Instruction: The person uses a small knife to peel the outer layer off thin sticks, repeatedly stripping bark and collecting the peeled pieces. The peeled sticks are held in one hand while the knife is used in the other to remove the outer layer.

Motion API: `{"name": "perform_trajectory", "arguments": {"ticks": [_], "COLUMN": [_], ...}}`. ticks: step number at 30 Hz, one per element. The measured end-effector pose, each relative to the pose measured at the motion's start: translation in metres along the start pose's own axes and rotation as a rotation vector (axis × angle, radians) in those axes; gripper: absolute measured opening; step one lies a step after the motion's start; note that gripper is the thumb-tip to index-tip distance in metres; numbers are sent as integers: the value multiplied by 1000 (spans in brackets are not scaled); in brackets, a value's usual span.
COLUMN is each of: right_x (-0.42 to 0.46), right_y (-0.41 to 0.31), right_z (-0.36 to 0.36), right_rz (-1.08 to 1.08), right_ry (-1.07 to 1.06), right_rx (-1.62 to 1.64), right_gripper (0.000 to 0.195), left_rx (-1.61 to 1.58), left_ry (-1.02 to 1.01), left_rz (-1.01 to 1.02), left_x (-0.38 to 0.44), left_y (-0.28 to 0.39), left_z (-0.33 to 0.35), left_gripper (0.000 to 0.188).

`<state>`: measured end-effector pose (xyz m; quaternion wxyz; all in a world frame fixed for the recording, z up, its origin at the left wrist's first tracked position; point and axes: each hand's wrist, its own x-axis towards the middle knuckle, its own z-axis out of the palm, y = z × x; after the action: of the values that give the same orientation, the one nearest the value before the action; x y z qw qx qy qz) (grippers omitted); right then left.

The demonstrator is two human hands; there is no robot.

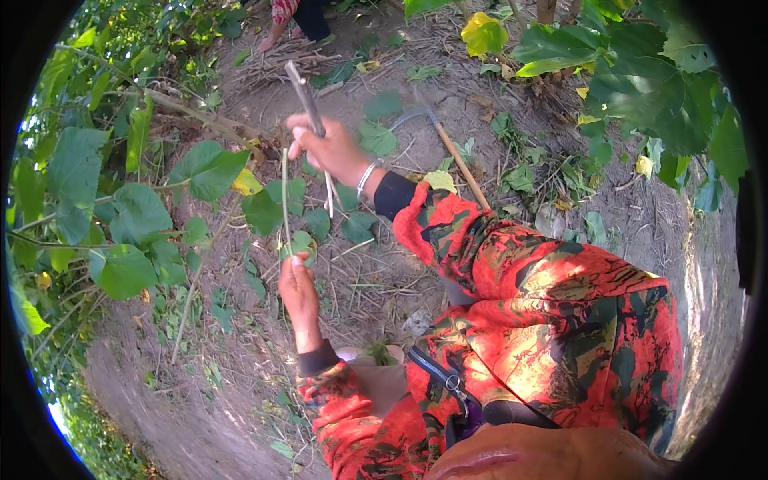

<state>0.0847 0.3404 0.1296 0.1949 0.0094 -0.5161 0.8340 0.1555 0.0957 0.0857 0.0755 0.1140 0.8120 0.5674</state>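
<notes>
My left hand (pixel 300 288) pinches the lower end of a thin green stem (pixel 285 198) between thumb and fingers, and the stem points upward. Small leaves (pixel 302 243) show just above those fingertips. Farther up, my right hand (pixel 333 150), slightly blurred, is closed around a short thick grey-brown stick (pixel 305 93). A bracelet (pixel 366 179) circles that wrist. Thin pale sticks (pixel 329 195) show below the right hand; whether it holds them too I cannot tell. The stem's top end is close to the right fingers, but contact is unclear.
A sickle with a wooden handle (pixel 461 163) lies on the ground beyond my right forearm. Leafy branches (pixel 138 213) crowd the left, and large leaves (pixel 654 90) hang upper right. At the top, another person's hand (pixel 267 43) is beside a pile of sticks (pixel 270 66).
</notes>
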Motion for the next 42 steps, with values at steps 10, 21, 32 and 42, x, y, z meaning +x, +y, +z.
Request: {"name": "perform_trajectory", "arguments": {"ticks": [10, 21, 32, 42], "right_x": [-3, -44, -70, -65], "right_y": [11, 54, 56, 46], "right_z": [18, 44, 42, 36], "right_rz": [-171, -260, 11, 478], "right_ry": [-7, -794, -1042, -1021], "right_rx": [-519, -1082, -998, -860], "right_gripper": [20, 18, 25, 24], "left_rx": [929, 1040, 949, 862], "left_ry": [236, 268, 111, 51], "left_rz": [146, 218, 184, 197], "left_x": [-11, -26, -43, -41], "left_y": [3, -3, 8, 9], "left_z": [-50, -68, -60, -61], "left_gripper": [22, 16, 22, 21]}}
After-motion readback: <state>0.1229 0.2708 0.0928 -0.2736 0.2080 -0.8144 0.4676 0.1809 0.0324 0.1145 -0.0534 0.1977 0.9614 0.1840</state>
